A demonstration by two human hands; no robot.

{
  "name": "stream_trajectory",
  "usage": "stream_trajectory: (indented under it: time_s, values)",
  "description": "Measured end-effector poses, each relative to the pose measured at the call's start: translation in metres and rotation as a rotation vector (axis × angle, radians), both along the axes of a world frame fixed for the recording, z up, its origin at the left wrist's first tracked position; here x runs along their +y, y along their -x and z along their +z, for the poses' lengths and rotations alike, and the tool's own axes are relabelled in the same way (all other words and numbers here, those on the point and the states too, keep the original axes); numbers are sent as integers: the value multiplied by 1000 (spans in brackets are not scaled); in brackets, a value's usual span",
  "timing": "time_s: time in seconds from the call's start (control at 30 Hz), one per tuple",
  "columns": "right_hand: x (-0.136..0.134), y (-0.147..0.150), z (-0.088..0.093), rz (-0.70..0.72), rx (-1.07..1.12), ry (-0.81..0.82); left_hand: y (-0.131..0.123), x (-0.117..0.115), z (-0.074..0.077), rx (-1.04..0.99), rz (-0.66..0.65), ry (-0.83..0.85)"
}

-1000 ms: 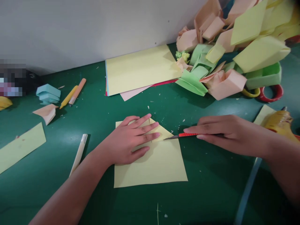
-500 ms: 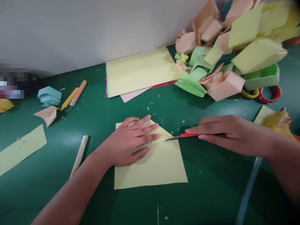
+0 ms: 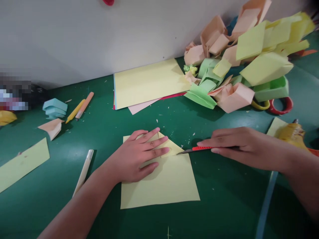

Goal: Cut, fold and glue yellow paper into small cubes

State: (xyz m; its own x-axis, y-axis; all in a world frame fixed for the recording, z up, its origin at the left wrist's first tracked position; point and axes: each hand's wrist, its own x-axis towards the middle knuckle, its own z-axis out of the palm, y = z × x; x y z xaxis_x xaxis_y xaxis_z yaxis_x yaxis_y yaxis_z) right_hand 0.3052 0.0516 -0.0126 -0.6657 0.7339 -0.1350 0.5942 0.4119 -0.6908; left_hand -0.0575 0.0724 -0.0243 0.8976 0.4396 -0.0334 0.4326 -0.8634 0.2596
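A pale yellow sheet of paper (image 3: 164,186) lies in front of me, its upper right corner folded inward into a triangle (image 3: 171,146). My left hand (image 3: 143,156) rests flat on the sheet with fingers spread, the fingertips on the folded flap. In my right hand (image 3: 234,142) is a red utility knife (image 3: 201,148), pinched between thumb and fingers. Its blade points left and its tip touches the lower edge of the flap, near the right side of the sheet. Part of the knife's handle is hidden inside my right hand.
A stack of coloured paper (image 3: 149,83) leans near the wall, beside a heap of folded paper boxes (image 3: 234,73). Red-handled scissors (image 3: 281,106) and a yellow tool (image 3: 291,134) lie right. Leftward are crayon-like sticks (image 3: 84,105), a rolled paper stick (image 3: 83,172) and a paper strip (image 3: 25,164).
The whole scene has shifted slightly downward as the head camera tilted up. Both hands, the knife and the sheet keep nearly the same places relative to each other.
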Motion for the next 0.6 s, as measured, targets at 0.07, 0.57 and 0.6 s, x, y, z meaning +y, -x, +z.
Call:
stream_trajectory:
  time_s: [0.07,0.57,0.6]
  values:
    - [0,-1,0,-4,5,9,-1,0,1,-2,1,3]
    - [1,-4,2,6,-5,14,0,0,-2,37,-21,-41]
    - [1,-4,2,4,-3,14,0,0,-2,37,-19,-40]
